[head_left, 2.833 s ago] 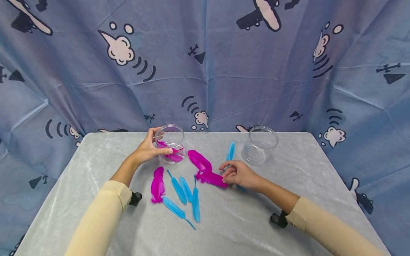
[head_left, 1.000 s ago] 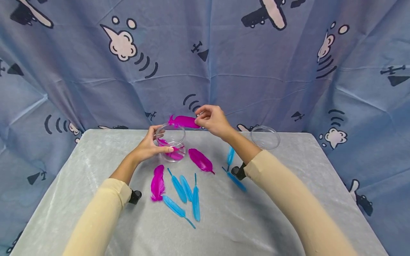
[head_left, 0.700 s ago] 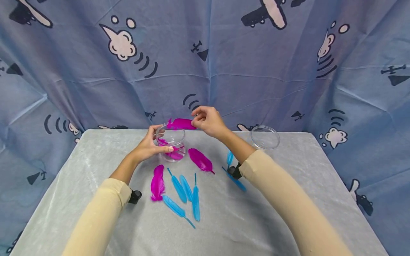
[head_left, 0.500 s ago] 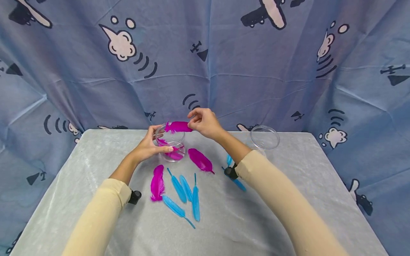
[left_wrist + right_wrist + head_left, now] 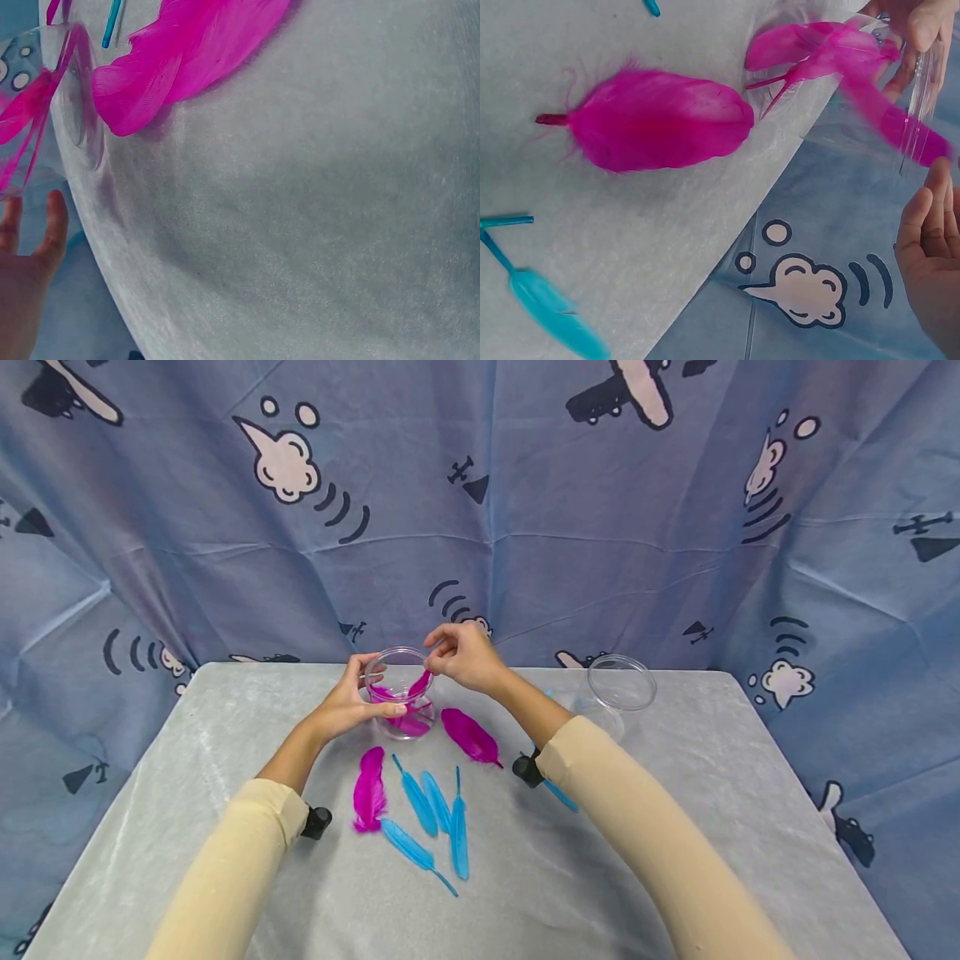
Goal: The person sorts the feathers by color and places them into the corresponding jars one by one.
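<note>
No legible lettering, brands or numbers; blue cloth (image 5: 555, 543) beyond left hand (image 5: 348, 700) and right hand (image 5: 468, 656) bears only wordless drawings (image 5: 287, 468).

The person wears a top with long, plain sleeves of a pale creamy yellow. The left sleeve (image 5: 225, 868) and the right sleeve (image 5: 645, 827) match in colour, fit fairly close and widen toward the lower edge of the head view. Each ends on the forearm in a straight-edged cuff, with soft creases near the left one; whether the cuffs are rolled or hemmed cannot be told. Beside each cuff sits a small black wrist camera, the left camera (image 5: 317, 822) stubby and rounded, the right camera (image 5: 527, 770) likewise rounded. The left hand (image 5: 352, 697) and right hand (image 5: 465, 656) are bare.
</note>
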Tool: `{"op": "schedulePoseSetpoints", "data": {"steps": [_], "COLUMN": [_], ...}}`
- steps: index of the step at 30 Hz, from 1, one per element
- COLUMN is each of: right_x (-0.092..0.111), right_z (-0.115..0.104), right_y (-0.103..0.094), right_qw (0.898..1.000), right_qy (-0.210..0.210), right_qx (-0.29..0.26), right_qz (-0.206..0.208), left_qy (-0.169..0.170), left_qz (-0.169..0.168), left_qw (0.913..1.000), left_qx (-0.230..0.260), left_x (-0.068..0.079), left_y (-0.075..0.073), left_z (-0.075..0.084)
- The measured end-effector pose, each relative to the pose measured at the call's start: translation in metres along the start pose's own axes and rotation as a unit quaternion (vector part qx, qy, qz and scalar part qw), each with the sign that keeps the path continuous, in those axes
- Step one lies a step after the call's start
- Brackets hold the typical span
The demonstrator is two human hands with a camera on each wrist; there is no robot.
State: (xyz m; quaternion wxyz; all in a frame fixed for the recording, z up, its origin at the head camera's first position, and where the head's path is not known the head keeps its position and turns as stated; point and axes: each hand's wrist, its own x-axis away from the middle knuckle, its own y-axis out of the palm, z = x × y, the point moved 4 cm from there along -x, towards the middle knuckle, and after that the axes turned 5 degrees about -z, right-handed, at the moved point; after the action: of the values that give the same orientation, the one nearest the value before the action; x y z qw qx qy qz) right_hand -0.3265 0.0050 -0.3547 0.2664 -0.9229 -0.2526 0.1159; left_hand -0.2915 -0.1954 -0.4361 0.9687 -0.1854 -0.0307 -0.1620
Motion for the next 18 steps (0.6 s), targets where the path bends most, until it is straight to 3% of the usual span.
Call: {"op": "schedulePoseSetpoints", "data": {"steps": [7, 18], "right_x": [0.008, 0.032], "right_z": [0.006, 0.04], "right_y": [-0.001, -0.004], "right_qw": [1.0, 0.996], "right_qy": [0.011, 0.085], "right_qx": [-0.012, -0.021], "right_qz": [-0.005, -0.018], "left_qy": [-0.002, -0.002], "left_qz": [0.004, 0.007], "left_qw": [1.0, 0.9999], "left_qx": [-0.004, -0.008], "left_x": [0.0, -0.001], "left_y": [0.0, 0.0], "left_z": [0.001, -0.001]}}
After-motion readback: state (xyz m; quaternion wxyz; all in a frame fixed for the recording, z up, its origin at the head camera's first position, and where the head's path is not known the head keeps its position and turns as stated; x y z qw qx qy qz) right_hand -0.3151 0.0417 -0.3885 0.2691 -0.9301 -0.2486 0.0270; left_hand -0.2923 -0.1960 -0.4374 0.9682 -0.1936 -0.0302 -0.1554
